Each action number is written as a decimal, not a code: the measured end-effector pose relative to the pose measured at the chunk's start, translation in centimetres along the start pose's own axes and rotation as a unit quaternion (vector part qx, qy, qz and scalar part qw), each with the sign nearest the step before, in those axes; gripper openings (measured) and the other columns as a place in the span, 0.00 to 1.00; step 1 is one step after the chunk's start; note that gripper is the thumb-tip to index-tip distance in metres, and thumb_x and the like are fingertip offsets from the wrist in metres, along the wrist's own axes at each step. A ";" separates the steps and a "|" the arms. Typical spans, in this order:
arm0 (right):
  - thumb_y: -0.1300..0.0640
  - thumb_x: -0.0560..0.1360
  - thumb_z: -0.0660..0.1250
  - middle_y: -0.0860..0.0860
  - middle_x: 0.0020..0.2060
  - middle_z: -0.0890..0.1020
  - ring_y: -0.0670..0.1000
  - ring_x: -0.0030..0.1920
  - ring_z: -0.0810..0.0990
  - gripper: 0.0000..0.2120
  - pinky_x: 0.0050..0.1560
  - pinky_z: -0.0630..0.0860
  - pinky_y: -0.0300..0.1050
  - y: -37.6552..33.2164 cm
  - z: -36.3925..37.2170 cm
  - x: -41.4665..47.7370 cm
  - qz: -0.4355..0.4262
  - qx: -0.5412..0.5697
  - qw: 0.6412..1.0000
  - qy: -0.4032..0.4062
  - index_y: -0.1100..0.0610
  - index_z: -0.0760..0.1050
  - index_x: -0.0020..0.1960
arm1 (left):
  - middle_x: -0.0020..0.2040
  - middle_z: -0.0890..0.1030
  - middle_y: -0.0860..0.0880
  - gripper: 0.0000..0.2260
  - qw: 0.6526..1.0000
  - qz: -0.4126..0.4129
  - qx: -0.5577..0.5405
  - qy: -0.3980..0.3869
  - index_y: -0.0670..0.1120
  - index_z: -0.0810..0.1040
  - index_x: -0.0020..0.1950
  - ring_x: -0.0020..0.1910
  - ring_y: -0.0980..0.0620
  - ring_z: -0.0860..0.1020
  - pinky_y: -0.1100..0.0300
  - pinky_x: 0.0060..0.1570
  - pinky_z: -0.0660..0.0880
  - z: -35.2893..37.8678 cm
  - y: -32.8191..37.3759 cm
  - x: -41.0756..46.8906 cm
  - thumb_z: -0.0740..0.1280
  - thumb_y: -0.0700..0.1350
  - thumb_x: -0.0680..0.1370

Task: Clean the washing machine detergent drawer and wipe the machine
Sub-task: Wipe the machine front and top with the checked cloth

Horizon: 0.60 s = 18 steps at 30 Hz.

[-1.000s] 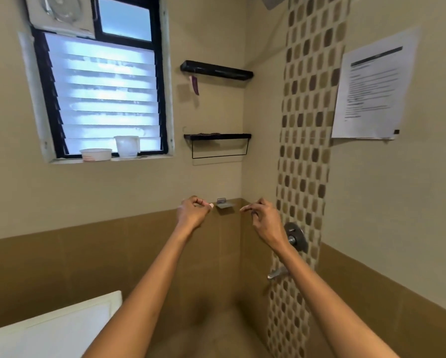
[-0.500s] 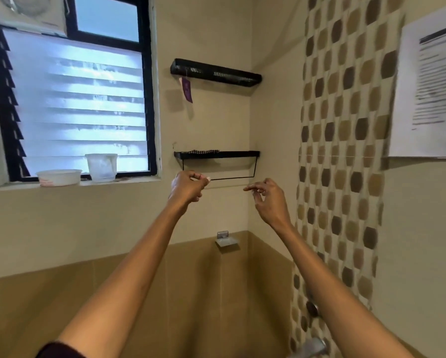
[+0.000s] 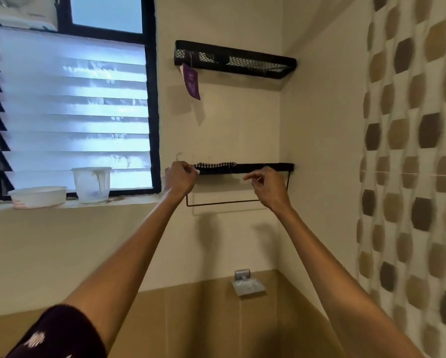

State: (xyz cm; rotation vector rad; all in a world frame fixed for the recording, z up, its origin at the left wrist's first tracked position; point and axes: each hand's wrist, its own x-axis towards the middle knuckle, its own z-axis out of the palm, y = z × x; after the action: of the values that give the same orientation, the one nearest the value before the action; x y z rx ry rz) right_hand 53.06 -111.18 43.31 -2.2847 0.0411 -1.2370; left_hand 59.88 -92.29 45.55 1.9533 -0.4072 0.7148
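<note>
Left hand [image 3: 181,177]: fingers curled at the left end of the lower shelf [image 3: 281,166]; whether it grips anything cannot be told. Right hand [image 3: 267,186]: loosely curled, empty, before the shelf's right half. Checked cloth [image 3: 215,165] lies on the shelf beside the left hand. Judged light and limp; pinch its near edge. Washing machine not in view.

Checked cloth [image 3: 215,165]: dark/white weave, bunched along the lower black shelf [image 3: 268,167]. Only its top edge shows above the shelf's front lip, the rest is hidden. It sits between the hands at knuckle height. Its left end is just beside the curled left hand [image 3: 180,178]; can't tell if they touch. Its right end stops above and left of the right hand [image 3: 268,187], apart from it.
</note>
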 end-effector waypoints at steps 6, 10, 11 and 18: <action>0.62 0.78 0.62 0.53 0.49 0.82 0.43 0.37 0.71 0.10 0.35 0.64 0.30 4.5 4.1 6.8 -0.017 0.017 0.999 -0.034 0.57 0.82 0.50 | 0.53 0.82 0.44 0.11 0.996 0.034 0.077 0.022 0.45 0.81 0.55 0.53 0.47 0.79 0.57 0.51 0.73 4.9 -1.4 7.5 0.68 0.47 0.75; 0.64 0.77 0.63 0.54 0.50 0.82 0.46 0.43 0.75 0.09 0.35 0.66 0.29 6.5 6.2 9.7 -0.030 0.053 0.997 -0.036 0.58 0.82 0.49 | 0.58 0.80 0.45 0.16 0.990 0.033 0.141 0.000 0.47 0.79 0.59 0.61 0.46 0.74 0.50 0.61 0.69 7.1 -2.5 11.3 0.69 0.52 0.74; 0.64 0.77 0.63 0.55 0.50 0.82 0.47 0.45 0.76 0.09 0.36 0.65 0.30 6.9 6.7 10.1 -0.037 0.058 0.997 -0.038 0.58 0.82 0.49 | 0.59 0.79 0.46 0.17 0.987 0.028 0.159 -0.008 0.47 0.78 0.59 0.63 0.46 0.72 0.49 0.62 0.66 7.5 -2.8 11.9 0.69 0.53 0.74; 0.64 0.76 0.63 0.55 0.48 0.80 0.46 0.45 0.76 0.10 0.42 0.67 0.26 8.7 9.0 11.5 -0.055 0.089 0.994 -0.027 0.56 0.82 0.51 | 0.54 0.81 0.45 0.10 0.980 0.040 0.189 0.039 0.46 0.82 0.51 0.58 0.44 0.74 0.48 0.59 0.62 9.3 -3.6 13.6 0.64 0.49 0.78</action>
State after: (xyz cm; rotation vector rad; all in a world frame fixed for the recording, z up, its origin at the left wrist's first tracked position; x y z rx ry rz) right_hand 68.67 -117.80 44.16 -2.1874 -0.2090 -1.1827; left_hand 75.22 -98.60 48.46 2.2629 -0.3201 0.9752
